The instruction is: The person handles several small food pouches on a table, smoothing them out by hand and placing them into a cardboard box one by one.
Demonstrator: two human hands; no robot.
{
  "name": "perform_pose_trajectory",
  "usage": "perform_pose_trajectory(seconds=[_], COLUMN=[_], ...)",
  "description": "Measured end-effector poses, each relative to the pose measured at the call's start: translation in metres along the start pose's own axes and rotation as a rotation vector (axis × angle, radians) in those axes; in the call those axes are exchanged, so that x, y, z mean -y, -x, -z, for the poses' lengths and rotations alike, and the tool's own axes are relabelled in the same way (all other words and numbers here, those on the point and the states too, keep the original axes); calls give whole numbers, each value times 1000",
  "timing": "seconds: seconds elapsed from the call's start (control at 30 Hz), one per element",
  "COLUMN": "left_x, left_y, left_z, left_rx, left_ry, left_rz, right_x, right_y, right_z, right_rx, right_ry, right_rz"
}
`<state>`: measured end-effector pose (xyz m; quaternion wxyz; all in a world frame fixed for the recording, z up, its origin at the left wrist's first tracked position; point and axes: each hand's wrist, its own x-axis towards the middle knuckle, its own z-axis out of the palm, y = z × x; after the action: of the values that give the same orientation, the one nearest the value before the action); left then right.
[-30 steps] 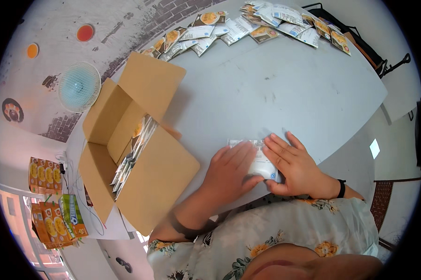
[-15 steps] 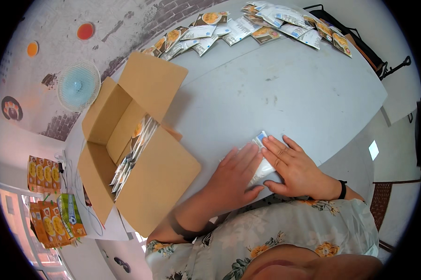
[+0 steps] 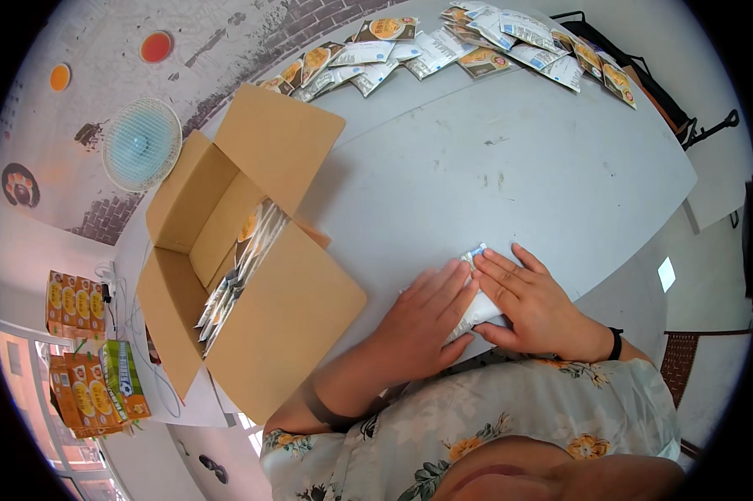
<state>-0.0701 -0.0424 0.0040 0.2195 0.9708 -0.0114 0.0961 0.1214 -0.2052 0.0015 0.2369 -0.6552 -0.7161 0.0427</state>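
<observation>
A white food packet (image 3: 480,311) lies on the grey table (image 3: 443,184) close in front of my body, mostly covered by both hands. My left hand (image 3: 420,321) rests flat over its left part, fingers stretched out. From the other side, my right hand (image 3: 527,305) lies flat on the packet with its fingers extended and thumb apart. The two hands' fingertips nearly meet on top. Left of them stands an open cardboard box (image 3: 289,313) with its flaps spread. Several similar packets (image 3: 247,267) stand upright in a row inside it.
Along the table's far edge lies a long loose heap of packets (image 3: 433,52), some white side up, some brown. Behind the box is a fan with a round guard (image 3: 142,145). Orange cartons (image 3: 76,302) and a green carton (image 3: 124,380) stand at far left beside cables.
Both hands stay flat on the packet, their fingers shifted only slightly. The whole view has moved a little; the box and the heap look unchanged.
</observation>
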Motion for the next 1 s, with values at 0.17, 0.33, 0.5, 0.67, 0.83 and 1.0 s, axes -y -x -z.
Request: perform_pose_trajectory(seconds=[0.17,0.33,0.5,0.67,0.83,1.0], left_x=[1,1,5,6,0,2], left_y=[0,2,2,10,15,3], left_z=[1,-3,1,1,0,-2], left_rx=[46,32,-101,-110,-146,10], left_ry=[4,0,84,149,131,-80], left_rz=[9,5,76,140,59,59], right_x=[1,-1,0,-10,-2,-2], right_y=[-1,7,11,18,10,7], right_z=[-1,-7,-11,-15,-3,-2], right_rx=[13,-83,-192,-175,-123,-59], right_ry=[-1,35,141,-28,-27,-20], right_rz=[-17,6,-87,-13,59,44])
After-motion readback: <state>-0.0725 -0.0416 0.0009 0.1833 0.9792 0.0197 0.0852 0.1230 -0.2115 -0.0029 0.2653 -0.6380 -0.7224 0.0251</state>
